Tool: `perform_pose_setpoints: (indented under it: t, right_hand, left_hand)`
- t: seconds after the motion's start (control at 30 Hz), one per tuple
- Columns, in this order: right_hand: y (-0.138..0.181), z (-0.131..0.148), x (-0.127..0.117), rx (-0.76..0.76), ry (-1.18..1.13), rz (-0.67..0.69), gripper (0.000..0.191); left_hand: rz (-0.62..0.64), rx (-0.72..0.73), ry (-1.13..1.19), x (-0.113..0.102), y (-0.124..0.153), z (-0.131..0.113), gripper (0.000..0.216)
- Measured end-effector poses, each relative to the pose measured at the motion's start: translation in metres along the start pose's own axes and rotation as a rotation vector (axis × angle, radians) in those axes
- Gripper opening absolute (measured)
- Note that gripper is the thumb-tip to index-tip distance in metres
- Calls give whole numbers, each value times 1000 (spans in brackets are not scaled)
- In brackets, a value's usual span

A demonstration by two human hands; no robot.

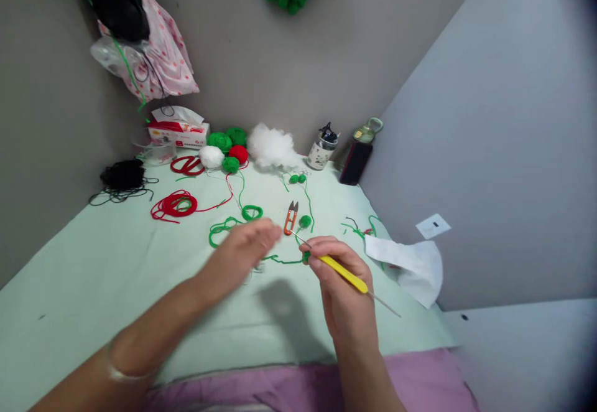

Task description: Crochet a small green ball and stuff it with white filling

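My right hand [347,287] is closed round a crochet hook [342,273] with a yellow handle and metal shafts at both ends. A small green crocheted piece [306,256] is pinched at the same fingertips. From it a green yarn strand [286,262] runs left, passing below my left hand [247,247]. That hand is blurred by motion, its fingers pointing toward the hook; whether they grip the yarn I cannot tell. Orange thread snips [290,219] lie just beyond the hands, beside a small green crocheted ball [305,221].
Yarn balls [219,142], white stuffing [272,146], a tissue box [178,133], a pen jar [321,150], a bottle [366,133] and a phone [356,163] line the back. Red yarn [175,204] and black yarn [124,175] lie left. White paper [415,266] is at right.
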State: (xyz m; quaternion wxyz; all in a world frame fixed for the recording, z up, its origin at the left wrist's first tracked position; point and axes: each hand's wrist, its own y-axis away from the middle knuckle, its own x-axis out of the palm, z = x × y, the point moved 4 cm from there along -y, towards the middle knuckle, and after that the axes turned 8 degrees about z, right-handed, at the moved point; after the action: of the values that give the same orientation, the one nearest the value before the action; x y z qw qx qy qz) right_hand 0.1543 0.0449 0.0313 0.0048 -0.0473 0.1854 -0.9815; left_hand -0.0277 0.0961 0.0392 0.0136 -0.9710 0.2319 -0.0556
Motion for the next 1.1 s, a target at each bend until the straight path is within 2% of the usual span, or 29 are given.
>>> perform_pose_setpoints:
  t: [0.03, 0.07, 0.1, 0.13, 0.17, 0.2, 0.27, 0.33, 0.37, 0.43, 0.5, 0.57, 0.63, 0.67, 0.8, 0.9, 1.1]
  right_hand:
    - [1, 0, 1, -12, -2, -14, 16]
    - [2, 0, 0, -22, 2, -36, 16]
    - [3, -1, -1, -27, 8, -63, 16]
    - [5, -3, -2, -22, 15, -88, 16]
    - [6, -5, -3, -11, 22, -104, 15]
    - [7, -8, -3, 5, 25, -111, 14]
    - [8, -14, -2, 43, 28, -111, 11]
    - [9, -18, 1, 66, 32, -120, 8]
    - [10, -19, 2, 70, 33, -132, 7]
    - [11, -19, 3, 66, 21, -160, 7]
    - [11, -17, 3, 36, 8, -183, 8]
    - [11, -13, 3, -22, 22, -188, 9]
    - [11, -9, 5, -79, 69, -180, 11]
    - [11, -8, 6, -100, 93, -172, 13]
    - [12, -4, 13, -125, 148, -133, 15]
    - [12, -2, 18, -127, 160, -108, 17]
    - [11, -9, 17, -55, 49, -149, 9]
  left_hand:
    - [131, -29, 51, 16, -2, 5, 54]
    - [197, -39, 88, 25, -2, 5, 63]
    - [253, -49, 157, 29, 0, 3, 69]
    - [308, -71, 333, 31, 3, -2, 70]
    - [292, -76, 500, 27, 6, -10, 67]
    - [209, -20, 610, 20, 10, -20, 61]
    - [-25, 164, 665, 3, 18, -39, 53]
    - [-163, 323, 500, -5, 25, -49, 55]
    - [-182, 382, 335, -4, 27, -49, 59]
    - [-148, 478, -93, 5, 27, -42, 53]
    - [-107, 482, -398, 14, 22, -24, 29]
    - [-131, 408, -491, 18, 17, -5, 5]
    - [-128, 308, -432, 21, 15, 11, 36]
    - [-117, 244, -336, 23, 14, 17, 44]
    - [-68, -4, 170, 33, 14, 30, 47]
    - [-75, -13, 336, 35, 13, 26, 43]
    - [-57, -26, 346, 31, 13, 25, 34]
